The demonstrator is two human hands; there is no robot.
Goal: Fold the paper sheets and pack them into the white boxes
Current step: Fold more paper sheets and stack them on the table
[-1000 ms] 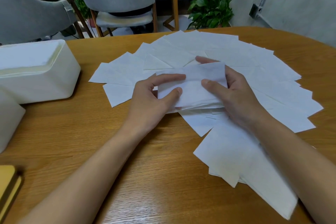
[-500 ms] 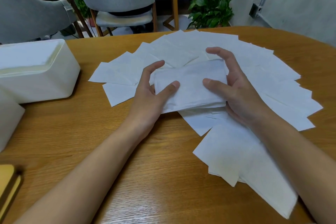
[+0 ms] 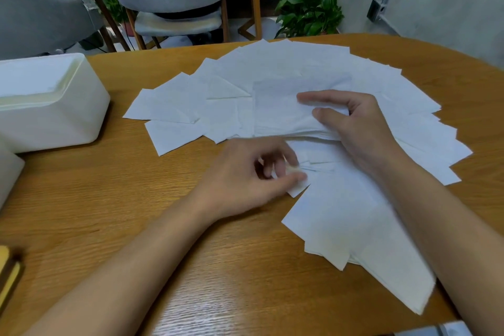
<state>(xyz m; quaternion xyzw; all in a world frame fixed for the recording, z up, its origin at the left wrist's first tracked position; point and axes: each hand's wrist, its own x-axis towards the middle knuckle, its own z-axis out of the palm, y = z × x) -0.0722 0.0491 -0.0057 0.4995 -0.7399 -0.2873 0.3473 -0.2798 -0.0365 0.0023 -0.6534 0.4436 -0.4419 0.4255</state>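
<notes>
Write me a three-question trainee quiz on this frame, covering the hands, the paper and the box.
1. True or false: the right hand grips the folded stack at its right end.
2. Pick one: the white box stands A) on the table, left of the spread sheets; B) on top of the paper; C) in a hand.
3. Short answer: what is the left hand doing?

Key: 1 true; 2 A; 3 pinching the corner of a loose sheet just below the stack, though the hand is blurred.
</notes>
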